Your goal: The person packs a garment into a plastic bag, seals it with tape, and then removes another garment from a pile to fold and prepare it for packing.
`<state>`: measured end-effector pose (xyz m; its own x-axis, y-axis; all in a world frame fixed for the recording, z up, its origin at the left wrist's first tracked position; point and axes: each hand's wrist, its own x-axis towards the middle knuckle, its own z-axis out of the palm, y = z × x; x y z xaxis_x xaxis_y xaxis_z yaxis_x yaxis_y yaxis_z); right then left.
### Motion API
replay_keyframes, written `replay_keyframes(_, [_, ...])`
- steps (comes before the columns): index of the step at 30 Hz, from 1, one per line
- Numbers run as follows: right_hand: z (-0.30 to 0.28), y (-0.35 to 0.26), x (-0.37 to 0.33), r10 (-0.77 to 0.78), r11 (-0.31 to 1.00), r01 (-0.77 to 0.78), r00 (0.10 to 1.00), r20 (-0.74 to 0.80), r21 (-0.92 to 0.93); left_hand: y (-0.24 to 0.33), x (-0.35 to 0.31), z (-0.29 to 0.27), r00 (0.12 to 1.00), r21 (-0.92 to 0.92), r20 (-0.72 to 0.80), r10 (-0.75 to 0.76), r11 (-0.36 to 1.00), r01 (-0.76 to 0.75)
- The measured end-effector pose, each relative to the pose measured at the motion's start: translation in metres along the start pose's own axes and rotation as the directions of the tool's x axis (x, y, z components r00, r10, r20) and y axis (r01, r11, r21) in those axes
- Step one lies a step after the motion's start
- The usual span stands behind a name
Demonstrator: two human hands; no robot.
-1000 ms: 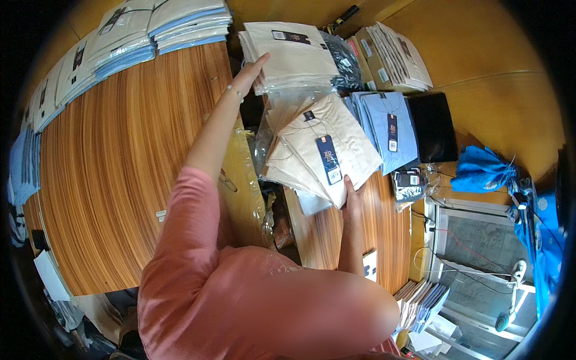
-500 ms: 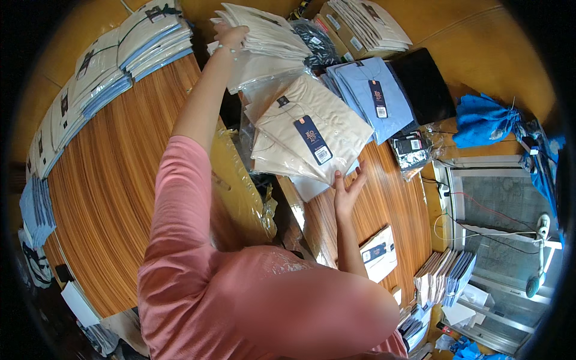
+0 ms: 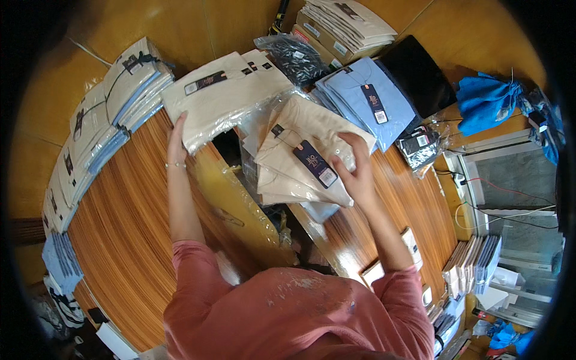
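At the far middle, my left hand (image 3: 177,133) grips the left edge of bagged cream folded garments (image 3: 225,99); some of its fingers are hidden by the edge. My right hand (image 3: 355,171) rests over the right part of another bagged cream folded garment (image 3: 288,129), thumb and fingers apart. On that garment lies a dark blue hang tag (image 3: 315,165), tied on by a cord. More cream packs show under it, slightly fanned out. Clear plastic film (image 3: 258,111) bunches between the two piles.
Bundled cream and blue garments (image 3: 99,129) line the left table's far edge. Light blue folded shirts (image 3: 372,99) and a black slab (image 3: 417,75) lie to the right. A bag of small dark pieces (image 3: 294,57) sits behind. A gap with a yellow plastic-wrapped piece (image 3: 231,204) separates the wooden tabletops.
My left hand has come nearer and left, and the far cream packs now lie further left, tags showing. My right hand has moved from the garment's near corner onto its top.
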<state>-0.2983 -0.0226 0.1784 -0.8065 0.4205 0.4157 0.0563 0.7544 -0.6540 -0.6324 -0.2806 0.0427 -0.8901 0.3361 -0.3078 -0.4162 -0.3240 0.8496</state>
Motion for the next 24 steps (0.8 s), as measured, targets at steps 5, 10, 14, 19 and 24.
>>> replay_keyframes(5, [0.078,0.048,0.107,-0.086,0.996,0.088,0.985,0.149,-0.005,-0.005,0.005,0.011,1.000,0.027,-0.030,0.010,1.000,-0.009])
replay_keyframes(10, [0.162,0.123,0.200,0.207,0.977,-0.212,0.929,0.307,-0.017,-0.015,0.019,0.037,0.991,-0.170,0.102,-0.086,0.980,0.102])
replay_keyframes(14, [0.196,0.142,0.243,0.489,0.859,-0.510,0.791,0.369,-0.046,-0.033,0.039,0.052,0.992,-0.045,0.082,-0.092,0.994,0.096])
replay_keyframes(19, [0.217,0.131,0.257,0.449,0.893,-0.361,0.731,0.513,-0.267,-0.024,0.025,0.052,0.985,-0.080,0.095,-0.147,0.985,0.155])
replay_keyframes(24, [0.235,0.151,0.255,0.356,0.923,-0.379,0.905,0.231,0.062,-0.025,0.013,0.051,0.992,0.085,0.076,-0.102,0.992,0.096])
